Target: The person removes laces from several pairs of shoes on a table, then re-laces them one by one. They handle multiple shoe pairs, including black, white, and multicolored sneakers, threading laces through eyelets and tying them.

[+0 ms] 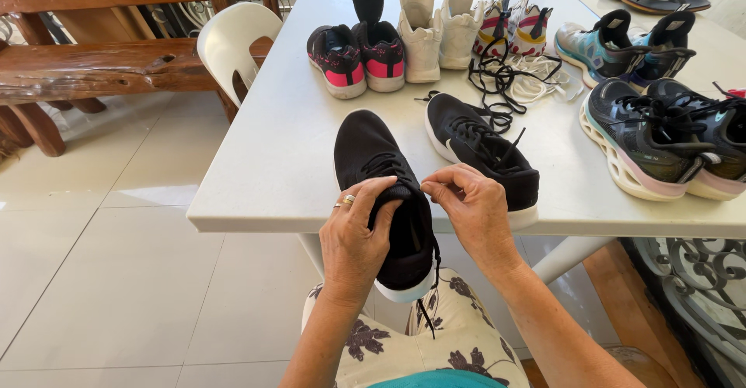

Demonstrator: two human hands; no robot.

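At lower centre, left hand (353, 236) steadied the black sneaker (386, 201); right hand (472, 209) pinched its lace (430, 279) closed; best kept taut, threaded evenly.

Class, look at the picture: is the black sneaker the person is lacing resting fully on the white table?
No: the black sneaker hangs its heel past the white table edge, both hands pinching its lace.

Left hand (353, 236), right hand (472, 205), fingertips pinched together
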